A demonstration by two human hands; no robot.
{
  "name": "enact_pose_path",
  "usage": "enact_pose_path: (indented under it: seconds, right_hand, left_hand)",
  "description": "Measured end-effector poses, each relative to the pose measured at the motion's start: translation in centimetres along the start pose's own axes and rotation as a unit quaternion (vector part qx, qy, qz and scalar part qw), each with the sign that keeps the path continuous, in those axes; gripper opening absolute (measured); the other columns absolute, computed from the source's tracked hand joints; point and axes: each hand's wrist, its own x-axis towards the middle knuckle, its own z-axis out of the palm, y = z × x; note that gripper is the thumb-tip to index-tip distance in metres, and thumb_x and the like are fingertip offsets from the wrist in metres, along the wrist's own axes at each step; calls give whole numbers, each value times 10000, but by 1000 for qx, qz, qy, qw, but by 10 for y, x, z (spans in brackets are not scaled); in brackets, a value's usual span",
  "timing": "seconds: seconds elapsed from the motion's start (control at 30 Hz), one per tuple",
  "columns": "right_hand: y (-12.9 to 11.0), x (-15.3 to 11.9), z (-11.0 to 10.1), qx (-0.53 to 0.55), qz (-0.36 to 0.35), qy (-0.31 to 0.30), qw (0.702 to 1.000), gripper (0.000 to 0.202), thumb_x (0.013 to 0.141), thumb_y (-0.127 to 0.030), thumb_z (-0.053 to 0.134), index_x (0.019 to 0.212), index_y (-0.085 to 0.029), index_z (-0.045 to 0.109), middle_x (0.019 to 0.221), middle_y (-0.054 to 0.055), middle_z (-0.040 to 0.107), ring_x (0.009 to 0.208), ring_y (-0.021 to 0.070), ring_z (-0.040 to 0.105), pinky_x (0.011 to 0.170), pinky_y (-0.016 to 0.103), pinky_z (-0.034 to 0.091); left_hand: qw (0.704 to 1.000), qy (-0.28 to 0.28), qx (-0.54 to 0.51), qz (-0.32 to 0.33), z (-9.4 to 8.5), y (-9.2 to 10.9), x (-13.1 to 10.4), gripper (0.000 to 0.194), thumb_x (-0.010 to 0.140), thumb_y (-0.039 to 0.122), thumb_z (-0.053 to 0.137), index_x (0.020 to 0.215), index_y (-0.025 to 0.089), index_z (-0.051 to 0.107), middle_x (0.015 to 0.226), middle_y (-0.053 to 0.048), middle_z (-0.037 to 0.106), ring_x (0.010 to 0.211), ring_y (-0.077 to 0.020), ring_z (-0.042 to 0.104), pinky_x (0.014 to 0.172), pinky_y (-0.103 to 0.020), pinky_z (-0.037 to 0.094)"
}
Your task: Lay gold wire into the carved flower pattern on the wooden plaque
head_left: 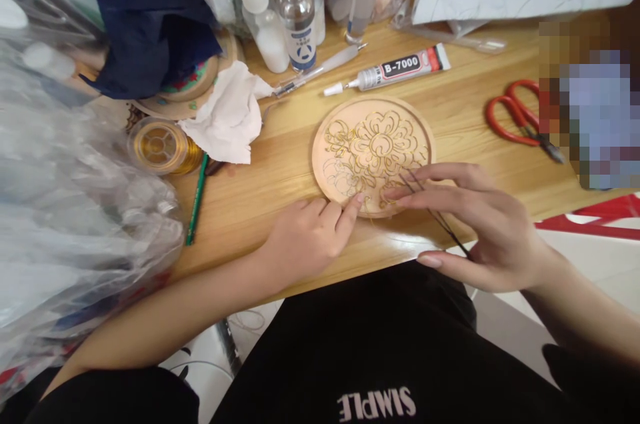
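Observation:
A round, pale peach plaque (380, 101) with a raised rim lies on the table in front of me. Gold wire outlines (381, 144) form flowers on it; at lower left some petals show only as thin drawn lines. My left hand (313, 234) rests at its near left edge, fingers curled, index fingertip pressing on the plaque; its thumb is hidden. Dark, thin tweezers (443, 225) are in my right hand (493, 227), their tips over the plaque's near right part. Two right fingertips reach over the rim, thumb apart. A fine wire end (371, 219) shows at the near rim.
Behind the plaque lie a B-7000 glue tube (400, 69) and a pen-like tool (325, 69), with several bottles (297, 24) beyond. Red-handled pliers (523, 114) are at right. Leftward are a gold wire spool (163, 146), crumpled tissue (233, 114), a green pencil (197, 201) and plastic bags (85, 211).

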Motion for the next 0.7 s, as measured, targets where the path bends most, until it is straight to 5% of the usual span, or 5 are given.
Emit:
enact_pose_path:
  seconds: [0.13, 0.27, 0.43, 0.57, 0.7]
  right_hand:
    - [-7, 0, -4, 95, 86, 57, 990, 494, 750, -267, 743, 1212, -266, 570, 991, 60, 684, 959, 246, 639, 842, 394, 532]
    - [-15, 0, -4, 235, 146, 50, 960, 549, 747, -288, 758, 1249, -289, 536, 919, 20, 651, 846, 198, 644, 766, 337, 547]
    - [-23, 3, 0, 236, 267, 99, 929, 29, 904, -259, 590, 892, -261, 617, 658, -39, 563, 576, 103, 534, 547, 242, 445]
    - [-20, 7, 5, 240, 257, 92, 932, 363, 1009, -385, 344, 959, -266, 683, 781, 1, 654, 758, 137, 621, 728, 288, 503]
    - [-15, 11, 7, 211, 243, 47, 946, 234, 968, -309, 477, 1033, -263, 696, 935, 0, 718, 857, 138, 673, 781, 270, 535]
  left_hand:
    - [1000, 2, 2, -2, 1, 1, 0, 336, 895, 92, 493, 1209, 10, 578, 640, -5, 573, 571, -157, 558, 459, -298, 400]
    - [1000, -4, -1, -2, 1, 1, -1, 335, 918, 112, 471, 1224, 16, 566, 661, -14, 587, 587, -158, 563, 469, -294, 409]
    - [1000, -14, 7, -1, 0, 0, -2, 355, 910, 108, 470, 1243, 29, 566, 678, -26, 603, 601, -154, 569, 483, -284, 416]
    - [1000, -23, 12, -1, -1, 0, -1, 348, 916, 97, 450, 1235, 43, 578, 660, -20, 591, 600, -150, 570, 494, -279, 420]
    - [1000, -9, 7, -2, 0, 0, -1, 337, 907, 80, 466, 1220, 41, 586, 660, -14, 593, 591, -155, 574, 490, -291, 423]
